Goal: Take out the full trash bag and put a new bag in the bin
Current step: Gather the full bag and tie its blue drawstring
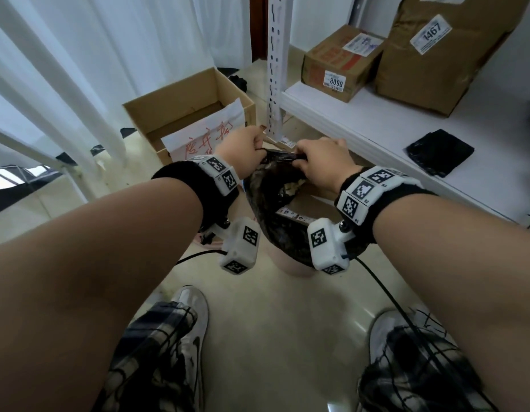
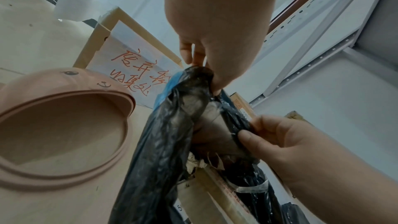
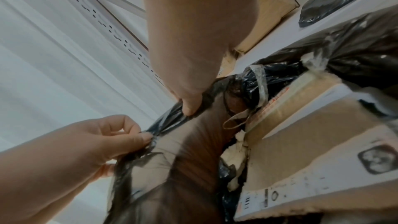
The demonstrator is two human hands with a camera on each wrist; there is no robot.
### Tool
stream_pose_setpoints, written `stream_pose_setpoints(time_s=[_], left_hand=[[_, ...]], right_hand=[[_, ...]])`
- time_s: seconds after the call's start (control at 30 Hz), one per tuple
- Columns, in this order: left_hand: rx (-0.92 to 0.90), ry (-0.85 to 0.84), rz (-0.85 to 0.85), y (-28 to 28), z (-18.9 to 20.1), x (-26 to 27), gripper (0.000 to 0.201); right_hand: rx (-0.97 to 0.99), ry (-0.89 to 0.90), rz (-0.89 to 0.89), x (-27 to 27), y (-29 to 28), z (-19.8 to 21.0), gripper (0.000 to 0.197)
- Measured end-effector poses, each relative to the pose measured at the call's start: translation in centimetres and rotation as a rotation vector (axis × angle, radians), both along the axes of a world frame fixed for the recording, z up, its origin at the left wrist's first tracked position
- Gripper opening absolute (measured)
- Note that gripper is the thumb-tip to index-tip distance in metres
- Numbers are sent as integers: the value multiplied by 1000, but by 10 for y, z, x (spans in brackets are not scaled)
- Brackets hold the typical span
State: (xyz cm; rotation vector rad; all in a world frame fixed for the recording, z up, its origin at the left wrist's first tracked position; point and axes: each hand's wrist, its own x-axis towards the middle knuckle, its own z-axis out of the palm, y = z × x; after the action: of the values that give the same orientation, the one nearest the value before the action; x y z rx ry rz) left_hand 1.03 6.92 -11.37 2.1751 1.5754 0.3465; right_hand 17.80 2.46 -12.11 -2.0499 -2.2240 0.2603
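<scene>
Both hands — left hand (image 1: 239,150) and right hand (image 1: 323,165) — pinch the gathered rim of the black trash bag (image 1: 266,200), stuffed with cardboard and paper, above the pink bin (image 2: 64,125).

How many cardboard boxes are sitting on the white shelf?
2: a small box labelled 8090 near the shelf's post, and a larger package labelled 1467 beside it. Others may lie outside the view.

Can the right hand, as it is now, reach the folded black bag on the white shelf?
Probably not yet: the right hand pinches the full trash bag; released, the way to the folded black bag looks free.
</scene>
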Motion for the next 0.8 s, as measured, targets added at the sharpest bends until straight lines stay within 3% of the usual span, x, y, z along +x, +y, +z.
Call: stream_pose_setpoints(time_s=[0.1,0.17,0.23,0.37,0.43,0.53,0.63,0.8], left_hand=[[-48,132,23,1,-1,1,5],[-114,221,56,1,-3,2,23],[-141,247,70,0,-6,3,26],[-89,14,-56,-1,-6,16,42],[-62,14,-172,-5,-2,28,44],[54,130,-225,-10,2,47,30],[160,134,-176,-10,7,53,22],[161,198,-69,-1,13,40,15]], right_hand=[[83,-66,-74,12,-6,1,16],[127,-88,-138,22,-10,3,19],[132,-80,-156,28,-15,3,21],[135,18,-154,32,-19,2,23],[144,44,-141,33,-18,3,24],[188,78,-107,33,-19,8,24],[192,57,-91,40,-19,10,24],[98,-79,-293,76,-27,11,27]])
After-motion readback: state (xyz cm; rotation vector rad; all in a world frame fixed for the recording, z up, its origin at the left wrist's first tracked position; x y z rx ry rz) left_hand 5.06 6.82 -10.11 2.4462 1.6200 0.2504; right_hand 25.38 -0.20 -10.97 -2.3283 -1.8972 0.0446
